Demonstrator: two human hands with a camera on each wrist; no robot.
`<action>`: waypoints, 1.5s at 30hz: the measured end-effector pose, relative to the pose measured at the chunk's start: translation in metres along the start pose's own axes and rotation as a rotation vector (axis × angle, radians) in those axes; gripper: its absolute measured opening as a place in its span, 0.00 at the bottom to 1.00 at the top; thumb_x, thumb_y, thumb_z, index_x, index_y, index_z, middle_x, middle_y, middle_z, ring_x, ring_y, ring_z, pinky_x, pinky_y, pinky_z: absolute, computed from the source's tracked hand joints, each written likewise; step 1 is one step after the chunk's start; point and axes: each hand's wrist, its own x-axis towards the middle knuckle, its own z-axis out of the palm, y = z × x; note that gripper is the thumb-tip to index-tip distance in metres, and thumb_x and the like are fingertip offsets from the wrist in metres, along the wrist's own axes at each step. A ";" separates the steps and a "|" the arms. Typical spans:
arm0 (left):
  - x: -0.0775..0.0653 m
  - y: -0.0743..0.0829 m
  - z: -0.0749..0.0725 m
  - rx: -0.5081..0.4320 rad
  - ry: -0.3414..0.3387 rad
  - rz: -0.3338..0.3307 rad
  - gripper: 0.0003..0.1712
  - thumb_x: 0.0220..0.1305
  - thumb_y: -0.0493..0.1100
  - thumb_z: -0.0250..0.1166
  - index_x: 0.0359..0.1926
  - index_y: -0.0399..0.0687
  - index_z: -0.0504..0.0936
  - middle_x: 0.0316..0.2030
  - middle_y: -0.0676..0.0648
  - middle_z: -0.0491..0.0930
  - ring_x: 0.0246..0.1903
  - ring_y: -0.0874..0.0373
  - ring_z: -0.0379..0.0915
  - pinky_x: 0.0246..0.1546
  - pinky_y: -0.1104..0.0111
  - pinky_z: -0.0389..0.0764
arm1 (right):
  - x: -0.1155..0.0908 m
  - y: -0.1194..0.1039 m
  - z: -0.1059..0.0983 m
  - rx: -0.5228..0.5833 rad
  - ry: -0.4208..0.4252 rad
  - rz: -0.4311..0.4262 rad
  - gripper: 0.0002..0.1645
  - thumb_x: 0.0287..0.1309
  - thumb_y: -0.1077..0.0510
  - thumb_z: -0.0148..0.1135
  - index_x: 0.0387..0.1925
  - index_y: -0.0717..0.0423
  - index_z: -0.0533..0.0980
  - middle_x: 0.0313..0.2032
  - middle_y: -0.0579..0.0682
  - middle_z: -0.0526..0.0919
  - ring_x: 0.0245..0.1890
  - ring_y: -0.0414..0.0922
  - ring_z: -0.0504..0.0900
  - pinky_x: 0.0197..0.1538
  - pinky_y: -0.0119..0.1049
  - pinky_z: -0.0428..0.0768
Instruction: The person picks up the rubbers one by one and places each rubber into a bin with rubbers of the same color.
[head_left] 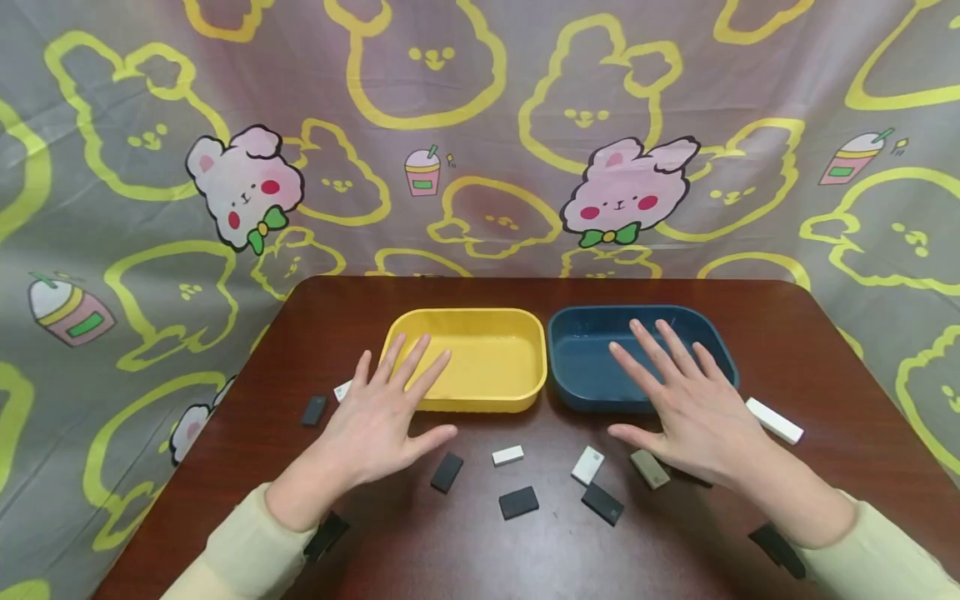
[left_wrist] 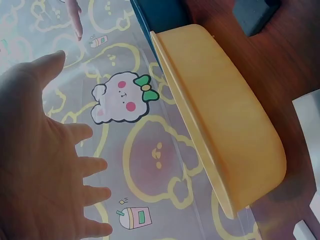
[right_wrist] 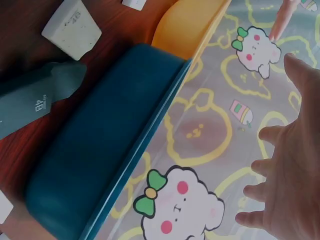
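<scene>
While L hand [head_left: 375, 418] splays, empty — R hand [head_left: 703, 412] does too; yellow tub [head_left: 480, 404] nr L.

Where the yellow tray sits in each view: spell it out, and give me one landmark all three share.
Head: yellow tray, just left of centre, below mid-height.
Left wrist: yellow tray, right of centre, slanting from upper middle to lower right.
Right wrist: yellow tray, top, right of centre, cut off by the edge.
Shared landmark: the dark blue tray, beside it in every view.

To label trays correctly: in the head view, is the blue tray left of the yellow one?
No, the blue tray stands just right of the yellow tray.
</scene>
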 end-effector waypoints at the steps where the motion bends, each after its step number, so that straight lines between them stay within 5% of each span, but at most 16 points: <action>1: 0.000 -0.001 0.000 0.001 0.001 -0.001 0.51 0.60 0.78 0.44 0.77 0.61 0.48 0.76 0.45 0.43 0.73 0.42 0.31 0.64 0.37 0.44 | 0.001 -0.001 0.000 0.001 -0.004 -0.002 0.61 0.47 0.25 0.61 0.76 0.46 0.50 0.75 0.57 0.43 0.72 0.61 0.45 0.61 0.68 0.57; 9: 0.006 -0.013 0.004 -0.011 -0.017 -0.034 0.51 0.61 0.76 0.48 0.77 0.57 0.48 0.76 0.44 0.42 0.73 0.42 0.33 0.64 0.37 0.46 | 0.017 -0.021 -0.006 0.046 -0.058 -0.066 0.56 0.53 0.25 0.56 0.75 0.47 0.55 0.74 0.57 0.51 0.71 0.59 0.52 0.63 0.64 0.59; 16: 0.020 -0.043 0.008 -0.073 -0.068 -0.105 0.51 0.63 0.75 0.46 0.77 0.54 0.47 0.75 0.42 0.44 0.73 0.41 0.37 0.64 0.38 0.47 | 0.041 -0.050 -0.003 0.092 -0.075 -0.254 0.50 0.60 0.23 0.42 0.74 0.46 0.56 0.67 0.55 0.66 0.64 0.53 0.66 0.60 0.53 0.69; 19: 0.029 -0.060 0.014 -0.100 -0.081 -0.150 0.50 0.65 0.73 0.46 0.77 0.51 0.47 0.75 0.40 0.45 0.72 0.40 0.40 0.64 0.38 0.47 | 0.051 -0.065 0.004 0.117 -0.110 -0.355 0.46 0.62 0.26 0.46 0.72 0.47 0.60 0.63 0.54 0.71 0.60 0.50 0.70 0.59 0.49 0.71; 24: 0.044 -0.087 0.024 -0.125 -0.147 -0.279 0.47 0.70 0.64 0.49 0.76 0.39 0.45 0.71 0.32 0.54 0.67 0.36 0.54 0.62 0.38 0.55 | 0.064 -0.089 0.030 0.092 -0.181 -0.502 0.38 0.60 0.38 0.61 0.66 0.52 0.68 0.56 0.51 0.75 0.53 0.47 0.75 0.55 0.43 0.75; 27: 0.049 -0.100 0.031 -0.144 -0.222 -0.360 0.46 0.72 0.60 0.49 0.74 0.33 0.43 0.54 0.33 0.76 0.51 0.39 0.75 0.49 0.46 0.73 | 0.067 -0.100 0.047 0.040 -0.210 -0.553 0.35 0.60 0.40 0.63 0.63 0.52 0.71 0.51 0.50 0.76 0.49 0.45 0.77 0.50 0.39 0.76; 31: 0.052 -0.108 0.040 -0.184 -0.305 -0.417 0.45 0.73 0.60 0.47 0.73 0.29 0.47 0.28 0.41 0.80 0.29 0.47 0.78 0.30 0.56 0.77 | 0.069 -0.110 0.064 0.007 -0.251 -0.568 0.33 0.59 0.42 0.65 0.62 0.52 0.72 0.46 0.49 0.76 0.43 0.44 0.78 0.44 0.36 0.77; 37: 0.056 -0.109 0.049 -0.178 -0.314 -0.371 0.37 0.73 0.57 0.48 0.65 0.27 0.65 0.46 0.33 0.80 0.42 0.43 0.78 0.41 0.51 0.77 | 0.075 -0.117 0.075 -0.030 -0.321 -0.519 0.26 0.61 0.46 0.64 0.58 0.50 0.74 0.43 0.47 0.76 0.41 0.42 0.77 0.41 0.34 0.77; 41: 0.060 -0.108 0.055 -0.211 -0.300 -0.360 0.26 0.73 0.55 0.49 0.48 0.35 0.78 0.30 0.41 0.79 0.31 0.49 0.76 0.32 0.57 0.74 | 0.079 -0.120 0.078 -0.058 -0.305 -0.520 0.15 0.65 0.50 0.61 0.51 0.50 0.78 0.38 0.47 0.75 0.35 0.42 0.76 0.37 0.32 0.76; 45: 0.063 -0.107 0.062 -0.273 -0.299 -0.391 0.19 0.72 0.52 0.50 0.36 0.42 0.77 0.22 0.47 0.72 0.23 0.53 0.69 0.27 0.62 0.68 | 0.082 -0.120 0.080 -0.026 -0.312 -0.524 0.10 0.65 0.53 0.61 0.45 0.51 0.79 0.33 0.46 0.75 0.31 0.42 0.75 0.32 0.31 0.75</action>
